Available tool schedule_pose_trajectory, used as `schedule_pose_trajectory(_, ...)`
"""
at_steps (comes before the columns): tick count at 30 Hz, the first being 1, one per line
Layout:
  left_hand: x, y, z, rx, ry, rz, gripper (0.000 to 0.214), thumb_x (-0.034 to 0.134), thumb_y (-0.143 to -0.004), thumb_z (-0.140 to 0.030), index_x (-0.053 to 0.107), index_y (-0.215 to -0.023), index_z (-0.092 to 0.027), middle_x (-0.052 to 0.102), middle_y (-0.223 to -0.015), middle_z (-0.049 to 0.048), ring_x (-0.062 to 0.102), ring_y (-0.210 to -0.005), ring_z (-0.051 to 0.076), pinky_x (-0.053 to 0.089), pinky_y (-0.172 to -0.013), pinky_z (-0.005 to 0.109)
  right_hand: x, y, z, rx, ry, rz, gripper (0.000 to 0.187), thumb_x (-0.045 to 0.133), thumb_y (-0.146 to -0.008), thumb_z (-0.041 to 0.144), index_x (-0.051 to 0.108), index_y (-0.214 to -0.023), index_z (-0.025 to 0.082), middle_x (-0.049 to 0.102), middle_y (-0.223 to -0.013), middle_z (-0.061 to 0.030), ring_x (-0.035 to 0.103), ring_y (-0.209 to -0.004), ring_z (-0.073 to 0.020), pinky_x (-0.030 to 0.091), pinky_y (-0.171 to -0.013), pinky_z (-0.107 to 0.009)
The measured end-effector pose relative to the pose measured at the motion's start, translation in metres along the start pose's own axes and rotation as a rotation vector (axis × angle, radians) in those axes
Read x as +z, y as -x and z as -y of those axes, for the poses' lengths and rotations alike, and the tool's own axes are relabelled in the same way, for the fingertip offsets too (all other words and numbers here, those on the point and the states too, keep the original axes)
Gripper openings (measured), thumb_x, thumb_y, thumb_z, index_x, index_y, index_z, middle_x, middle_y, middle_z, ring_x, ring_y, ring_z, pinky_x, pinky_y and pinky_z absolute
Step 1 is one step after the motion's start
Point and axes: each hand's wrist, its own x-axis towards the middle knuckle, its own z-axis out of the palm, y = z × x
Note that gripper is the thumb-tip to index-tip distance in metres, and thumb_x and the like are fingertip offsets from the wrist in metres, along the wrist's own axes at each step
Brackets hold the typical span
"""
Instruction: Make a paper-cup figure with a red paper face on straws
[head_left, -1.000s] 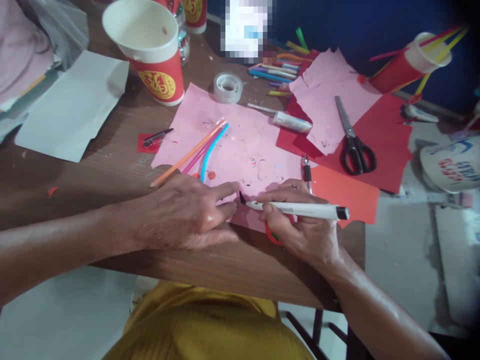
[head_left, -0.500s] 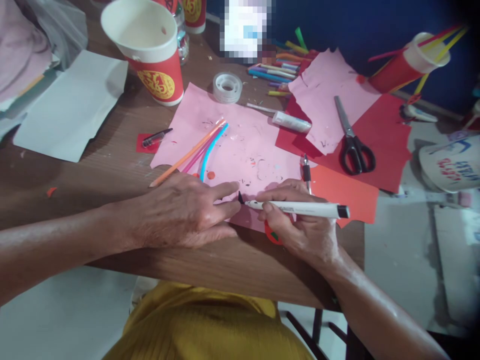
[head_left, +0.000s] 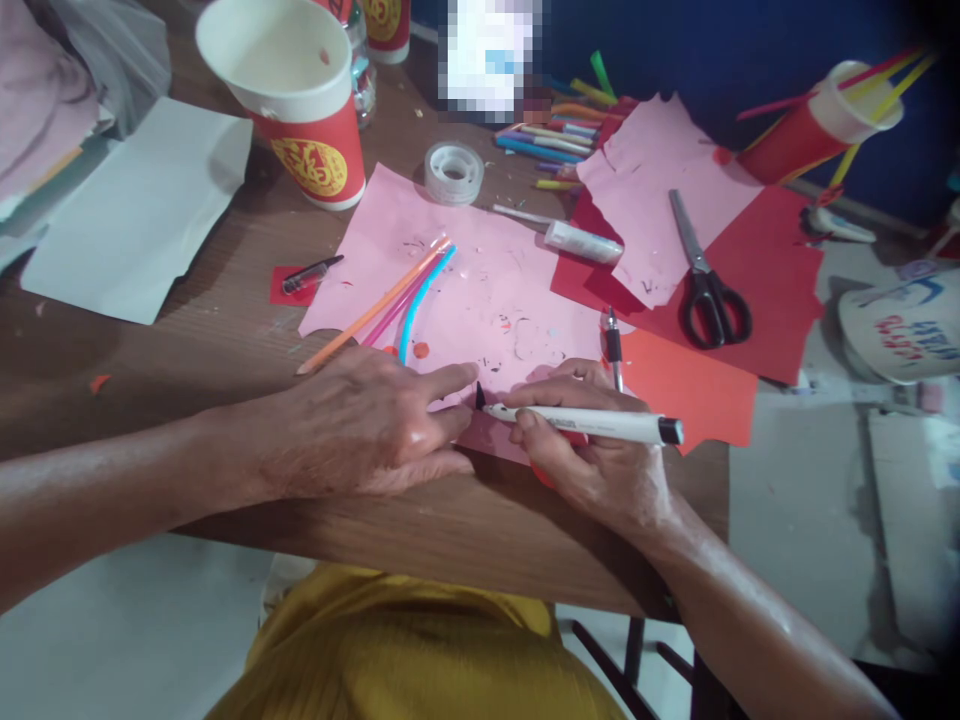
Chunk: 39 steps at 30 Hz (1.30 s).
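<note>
Head camera: a blue panel [head_left: 697,50] backs the brown table [head_left: 259,235], right fingers [head_left: 550,450] pinching a marker [head_left: 619,424], left fingers [head_left: 452,380] spread.

Moderate, cool light falls on the table [head_left: 172,385], apparently from above and ahead of you. Your right hand [head_left: 615,465] casts a soft, dark shadow toward the near edge, and the pink sheet [head_left: 517,260] dims between your fingers. Small highlights shine on your left hand [head_left: 360,415] and right forearm [head_left: 772,615]. The blue backdrop [head_left: 705,60] lies dim; the right corners fade to black. The bowl [head_left: 896,335] appears smeared; coarse pixel blocks mask a bright patch [head_left: 487,50] at top.
</note>
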Motion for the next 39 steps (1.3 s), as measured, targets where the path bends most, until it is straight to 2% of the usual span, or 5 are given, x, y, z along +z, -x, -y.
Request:
schedule_pose_trajectory(12,-0.0017,-0.0002,0.0004,0.05,-0.123,0.004,0.036,0.038,-0.09,-0.042,0.063,-0.104,-0.021,0.06,-0.11,0.0085,0.057,-0.056,0.012,0.037,-0.048,0.026,-0.0013,0.004,-0.0047,0.08,-0.028,-0.047,0.012,0.056,-0.08,0.018,0.067,-0.083,0.024,0.069,-0.068,0.0003,0.063,-0.07,-0.0175,0.048,-0.077,-0.037)
schedule_pose_trajectory(17,-0.0016,-0.0006,0.0008,0.059,-0.146,-0.049,0.036,0.038,-0.09,-0.041,0.063,-0.103,-0.019,0.063,-0.106,0.0085,0.057,-0.055,0.012,0.036,-0.047,0.027,0.0001,0.0026,-0.005,0.047,-0.004,-0.042,0.014,0.056,-0.08,0.017,0.067,-0.084,0.023,0.068,-0.065,0.0014,0.064,-0.069,-0.017,0.046,-0.081,-0.038)
schedule_pose_trajectory(22,-0.0003,-0.0006,0.0006,0.068,-0.179,-0.017,0.036,0.035,-0.091,-0.041,0.064,-0.101,-0.022,0.062,-0.107,0.0068,0.056,-0.054,0.012,0.034,-0.046,0.027,0.0009,0.0025,-0.0044,0.038,-0.01,-0.04,0.014,0.055,-0.081,0.017,0.066,-0.084,0.023,0.069,-0.067,0.0012,0.065,-0.073,-0.0174,0.047,-0.08,-0.037)
schedule_pose_trajectory(31,-0.0001,-0.0004,0.0003,0.034,-0.129,0.018,0.037,0.035,-0.091,-0.043,0.064,-0.102,-0.022,0.061,-0.108,0.0069,0.058,-0.056,0.012,0.034,-0.048,0.025,0.0002,0.0013,-0.0032,0.013,0.011,-0.011,0.013,0.057,-0.077,0.013,0.066,-0.078,0.022,0.07,-0.065,0.0016,0.064,-0.068,-0.0161,0.045,-0.081,-0.038)
schedule_pose_trajectory(39,-0.0005,-0.0005,0.001,0.023,-0.035,0.012,0.033,0.039,-0.089,-0.042,0.062,-0.105,-0.024,0.06,-0.106,0.0066,0.056,-0.056,0.011,0.039,-0.052,0.026,-0.0017,0.0011,-0.0029,0.046,0.035,-0.022,0.012,0.057,-0.077,0.017,0.067,-0.078,0.023,0.07,-0.064,0.0011,0.064,-0.067,-0.0168,0.047,-0.079,-0.038)
